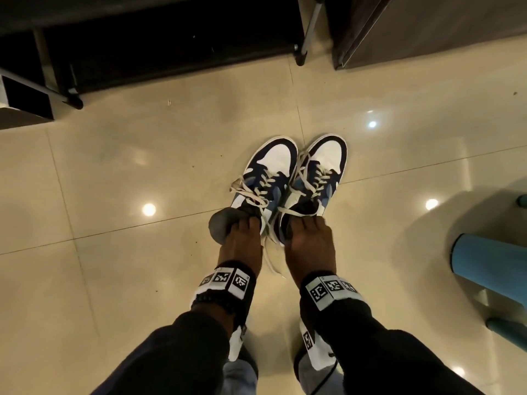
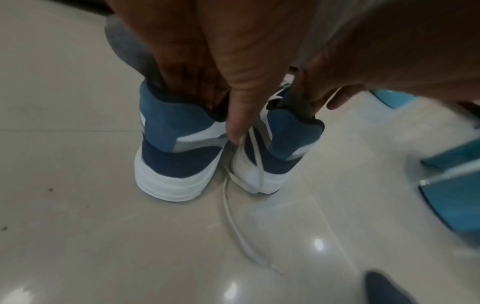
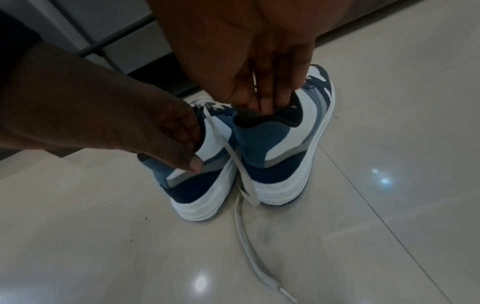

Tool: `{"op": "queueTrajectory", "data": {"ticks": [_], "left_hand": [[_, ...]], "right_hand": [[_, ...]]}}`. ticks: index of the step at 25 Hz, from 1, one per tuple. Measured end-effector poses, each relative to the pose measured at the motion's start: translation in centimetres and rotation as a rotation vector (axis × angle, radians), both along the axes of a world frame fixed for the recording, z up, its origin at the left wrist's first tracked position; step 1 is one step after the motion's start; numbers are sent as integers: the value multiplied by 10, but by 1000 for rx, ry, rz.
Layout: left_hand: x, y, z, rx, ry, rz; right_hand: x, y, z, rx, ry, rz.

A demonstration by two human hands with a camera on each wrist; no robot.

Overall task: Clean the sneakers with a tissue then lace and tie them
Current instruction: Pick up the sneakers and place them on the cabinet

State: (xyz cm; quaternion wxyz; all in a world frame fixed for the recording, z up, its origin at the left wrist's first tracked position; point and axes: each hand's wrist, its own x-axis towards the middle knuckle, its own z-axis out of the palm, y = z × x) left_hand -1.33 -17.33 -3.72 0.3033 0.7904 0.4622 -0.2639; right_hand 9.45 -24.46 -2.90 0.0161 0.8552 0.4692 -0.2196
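Hands come first from where I watch: my left hand (image 1: 242,238) has its fingers hooked into the collar of the left sneaker (image 1: 266,178), a grey cloth (image 1: 221,225) bunched under it. My right hand (image 1: 309,240) grips the right sneaker (image 1: 320,172) the same way. Both stand touching on the tiled floor (image 1: 128,181), laces (image 2: 233,216) trailing loose.

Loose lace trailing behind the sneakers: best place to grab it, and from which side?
Pinch the loose lace on the flat run lying on the floor just behind the heels, coming straight down from above. There it lies clear of both soles; higher up it is wedged between the two sneakers.
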Motion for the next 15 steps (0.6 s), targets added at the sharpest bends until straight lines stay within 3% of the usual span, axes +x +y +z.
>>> {"op": "queueTrajectory", "data": {"ticks": [3, 7, 11, 15], "left_hand": [[-3, 7, 6, 132, 206, -387], [-4, 11, -4, 100, 361, -661], [10, 27, 2, 56, 375, -733], [38, 39, 64, 85, 270, -679]], "right_hand": [[-5, 3, -5, -9, 114, -72], [-9, 2, -11, -275, 153, -62], [3, -6, -6, -334, 195, 6], [27, -5, 46, -142, 216, -57]]}}
